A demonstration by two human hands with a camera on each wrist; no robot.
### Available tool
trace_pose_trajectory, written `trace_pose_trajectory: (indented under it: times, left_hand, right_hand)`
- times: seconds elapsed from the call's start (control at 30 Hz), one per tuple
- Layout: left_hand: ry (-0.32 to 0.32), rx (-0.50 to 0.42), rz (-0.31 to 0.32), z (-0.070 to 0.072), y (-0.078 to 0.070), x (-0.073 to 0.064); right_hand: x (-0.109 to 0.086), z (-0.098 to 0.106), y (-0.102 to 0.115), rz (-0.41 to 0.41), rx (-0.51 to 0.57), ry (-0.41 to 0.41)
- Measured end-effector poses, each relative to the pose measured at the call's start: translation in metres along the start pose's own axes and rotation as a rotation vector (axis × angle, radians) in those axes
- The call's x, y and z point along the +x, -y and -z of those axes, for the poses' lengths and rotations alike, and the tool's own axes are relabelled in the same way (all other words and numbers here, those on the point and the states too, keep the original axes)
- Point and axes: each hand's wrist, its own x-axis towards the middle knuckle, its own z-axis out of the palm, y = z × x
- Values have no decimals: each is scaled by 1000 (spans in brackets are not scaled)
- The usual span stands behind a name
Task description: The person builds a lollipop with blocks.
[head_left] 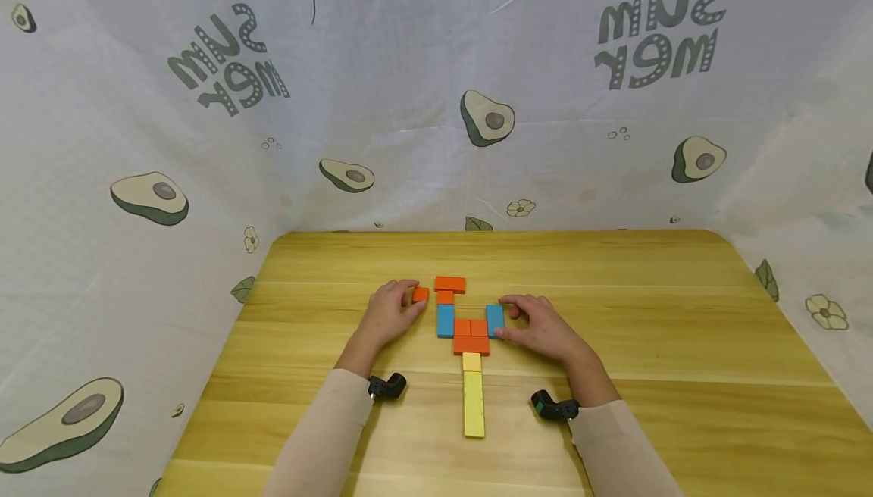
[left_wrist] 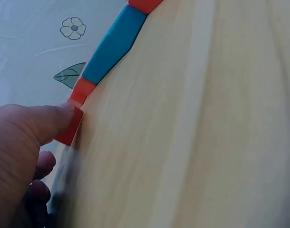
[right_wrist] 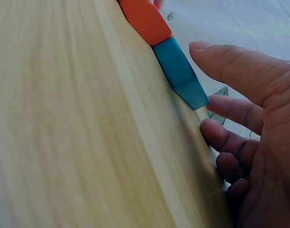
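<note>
My left hand point(head_left: 387, 315) pinches a small orange block point(head_left: 420, 295) between thumb and fingers, left of a flat arrangement of coloured blocks. In the left wrist view the thumb lies against this orange block point(left_wrist: 70, 127). Beside the right-hand blue block point(head_left: 495, 321) is my right hand point(head_left: 541, 324), index finger at its far end and thumb over its near corner. The right wrist view shows a small gap between the thumb and the blue block point(right_wrist: 176, 66). Another blue block point(head_left: 445, 321) stands on the left, with a small orange square point(head_left: 445, 298) above it.
Above that square lies an orange rectangle point(head_left: 450, 284). Orange blocks point(head_left: 471, 344) join the two blue ones at the bottom. Below run a yellow square point(head_left: 471, 362) and a long yellow strip point(head_left: 474, 404). A printed cloth point(head_left: 409, 209) borders the wooden table point(head_left: 682, 330).
</note>
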Motion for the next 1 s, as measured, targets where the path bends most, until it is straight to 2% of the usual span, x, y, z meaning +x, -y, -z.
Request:
trace_pose_trajectory:
  times: [0.27,0.6,0.83,1.0]
  left_hand:
    - [19,-39,6,8,-1,-2]
    - [-3,-94,43,7,-6,-4]
    - [-15,-157,16,4,-24,-4]
    - [13,-170,-33,-7,-42,-3]
  right_hand:
    - [0,0,-3,24,-2,-2]
    - [0,0,-4,19,-6,-5]
    - [-1,0,-1,18,-8,3]
    - [-1,2,0,10,-8,3]
